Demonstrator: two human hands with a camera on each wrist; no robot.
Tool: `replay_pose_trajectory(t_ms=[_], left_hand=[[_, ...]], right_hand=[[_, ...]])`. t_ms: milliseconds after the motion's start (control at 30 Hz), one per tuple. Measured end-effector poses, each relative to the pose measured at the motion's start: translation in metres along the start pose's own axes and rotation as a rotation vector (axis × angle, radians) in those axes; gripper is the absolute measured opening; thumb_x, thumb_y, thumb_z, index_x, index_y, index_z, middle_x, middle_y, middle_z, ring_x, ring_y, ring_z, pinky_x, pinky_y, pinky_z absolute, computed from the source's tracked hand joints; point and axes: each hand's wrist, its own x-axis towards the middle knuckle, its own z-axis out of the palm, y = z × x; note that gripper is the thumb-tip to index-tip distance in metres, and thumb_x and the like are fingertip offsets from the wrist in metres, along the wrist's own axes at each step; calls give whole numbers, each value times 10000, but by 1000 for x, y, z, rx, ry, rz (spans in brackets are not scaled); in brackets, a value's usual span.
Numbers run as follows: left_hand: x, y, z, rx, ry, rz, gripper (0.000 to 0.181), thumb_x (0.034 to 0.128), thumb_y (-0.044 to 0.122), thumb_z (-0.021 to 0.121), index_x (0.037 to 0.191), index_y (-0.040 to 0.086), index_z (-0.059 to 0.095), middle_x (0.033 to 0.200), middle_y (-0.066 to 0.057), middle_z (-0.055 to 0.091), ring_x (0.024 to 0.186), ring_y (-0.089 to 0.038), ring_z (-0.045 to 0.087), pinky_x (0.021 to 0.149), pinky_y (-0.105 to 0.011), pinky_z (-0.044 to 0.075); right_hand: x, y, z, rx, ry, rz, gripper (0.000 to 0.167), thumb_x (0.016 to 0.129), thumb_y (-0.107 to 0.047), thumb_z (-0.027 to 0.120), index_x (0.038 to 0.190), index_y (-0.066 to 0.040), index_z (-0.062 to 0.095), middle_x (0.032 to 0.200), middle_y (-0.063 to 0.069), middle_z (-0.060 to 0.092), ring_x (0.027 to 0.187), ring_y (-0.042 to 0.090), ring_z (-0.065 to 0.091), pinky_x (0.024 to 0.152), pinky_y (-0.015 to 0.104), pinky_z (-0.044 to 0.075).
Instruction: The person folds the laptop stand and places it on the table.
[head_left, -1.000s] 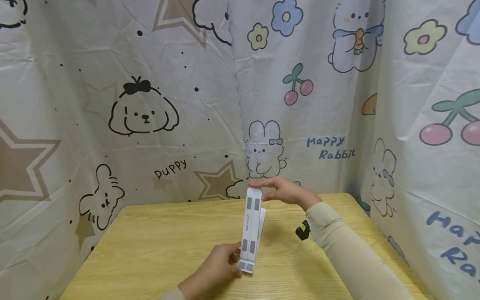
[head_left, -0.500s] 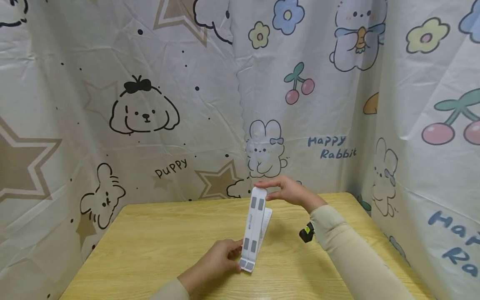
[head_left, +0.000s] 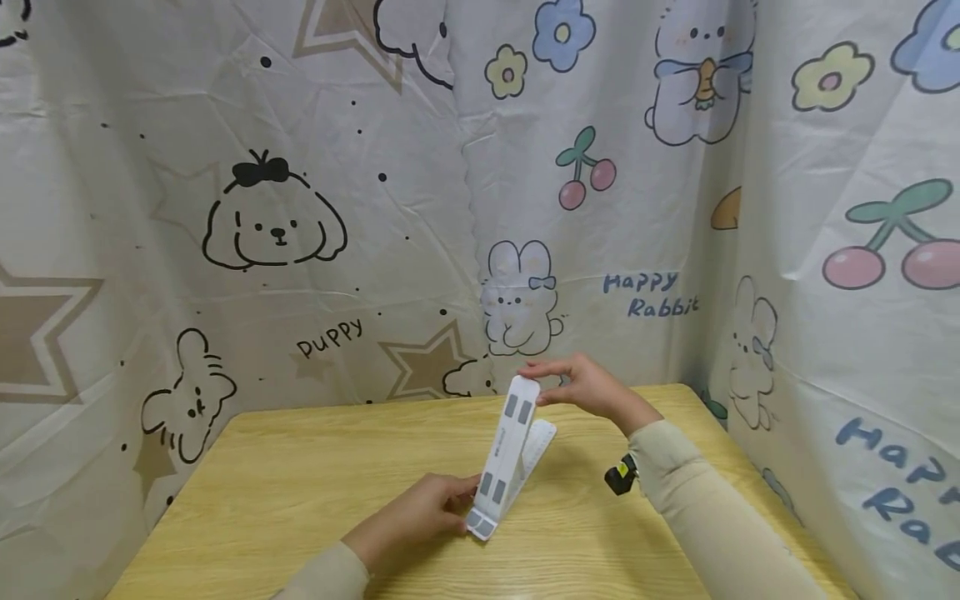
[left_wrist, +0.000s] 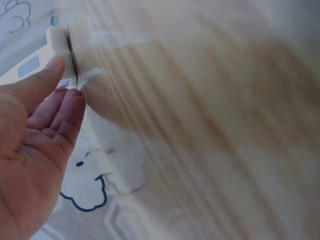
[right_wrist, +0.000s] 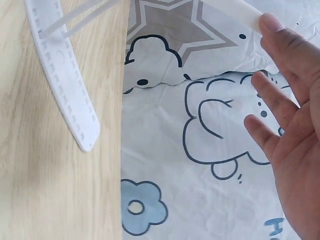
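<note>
A white folding laptop stand point(head_left: 507, 454) with grey pads stands tilted on the table, its upper end leaning right. Behind it a notched leg point(head_left: 537, 448) spreads away; in the right wrist view this leg point(right_wrist: 65, 85) lies along the table, joined to thin struts. My left hand point(head_left: 423, 508) pinches the stand's lower end near the tabletop; in the left wrist view the thumb lies on that white end point(left_wrist: 59, 40). The top end is held between thumb and fingers of my right hand point(head_left: 596, 393). In the right wrist view my right hand's other fingers point(right_wrist: 272, 97) are spread off it.
The wooden table point(head_left: 322, 467) ends at a back edge near a printed cloth point(head_left: 360, 167) that hangs behind and at the sides. A small black device point(head_left: 621, 475) sits at the right wrist.
The stand's upper end has tilted further right, and its notched leg has opened wider from the body. My right hand has moved slightly right with the top. The head view has shifted a little.
</note>
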Motion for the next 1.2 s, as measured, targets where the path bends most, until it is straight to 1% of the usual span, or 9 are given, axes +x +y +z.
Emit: replay_pose_trajectory(t_ms=[133, 267, 367, 467, 567, 667, 967, 1100, 1200], left_hand=[[-4, 5, 4, -4, 2, -42, 865, 769, 136, 896, 1525, 78, 480, 1151, -9, 744, 985, -70, 661, 856, -243, 563], [-7, 15, 15, -45, 43, -83, 970, 727, 191, 929, 1546, 40, 432, 1147, -31, 740, 957, -57, 658, 814, -221, 560], [-8, 22, 24, -70, 93, -108, 984, 701, 161, 940, 1532, 8, 435, 1166, -59, 735, 928, -57, 661, 772, -214, 565], [-7, 26, 29, -53, 140, -124, 920, 688, 112, 942, 1488, 16, 498, 1151, -56, 730, 907, -59, 655, 757, -223, 570], [-6, 28, 30, -38, 161, -138, 851, 690, 72, 934, 1449, 43, 551, 1161, -52, 724, 927, -68, 660, 778, -231, 575], [-5, 28, 29, -28, 159, -143, 824, 695, 53, 925, 1436, 43, 566, 1182, -60, 723, 951, -81, 664, 794, -243, 578], [2, 26, 19, 14, 102, -173, 841, 704, 41, 908, 1461, 21, 543, 1228, -73, 708, 1042, -141, 655, 880, -307, 581], [5, 23, 14, 7, 79, -158, 840, 710, 11, 897, 1468, 16, 534, 1269, -86, 696, 1085, -154, 645, 892, -307, 573], [6, 18, 10, 49, 67, -145, 825, 734, -10, 858, 1483, 8, 513, 1325, -105, 675, 1142, -167, 636, 935, -322, 560]], right_hand=[[3, -5, -2, -8, -72, 1, 523, 850, -221, 840, 1348, -251, 686, 1479, 49, 587, 1404, 329, 498, 1155, 566, 388], [9, -6, -5, 26, -160, -7, 565, 894, -216, 799, 1426, -162, 615, 1471, 43, 595, 1393, 347, 506, 1157, 581, 378], [13, -6, -6, 56, -200, -10, 566, 904, -185, 785, 1440, -177, 604, 1485, 23, 583, 1398, 333, 502, 1158, 560, 388], [14, -6, -5, 85, -219, -8, 563, 903, -162, 781, 1437, -215, 610, 1482, 5, 586, 1397, 306, 507, 1157, 550, 393], [13, -6, -6, 89, -209, 6, 558, 892, -171, 790, 1421, -235, 626, 1459, -24, 605, 1387, 274, 519, 1159, 554, 389], [11, -6, -8, 73, -184, 18, 559, 871, -182, 809, 1402, -242, 644, 1433, -49, 623, 1361, 243, 546, 1151, 542, 402], [2, -4, -15, 6, -134, 27, 561, 810, -209, 864, 1341, -267, 690, 1392, -1, 655, 1201, 204, 656, 1036, 455, 528], [-3, -3, -16, -18, -107, 26, 563, 797, -238, 875, 1331, -249, 698, 1364, 1, 674, 1200, 219, 650, 1033, 469, 527], [-7, -2, -15, -2, -92, 37, 562, 796, -236, 876, 1329, -228, 699, 1337, 7, 689, 1170, 218, 666, 1011, 455, 545]])
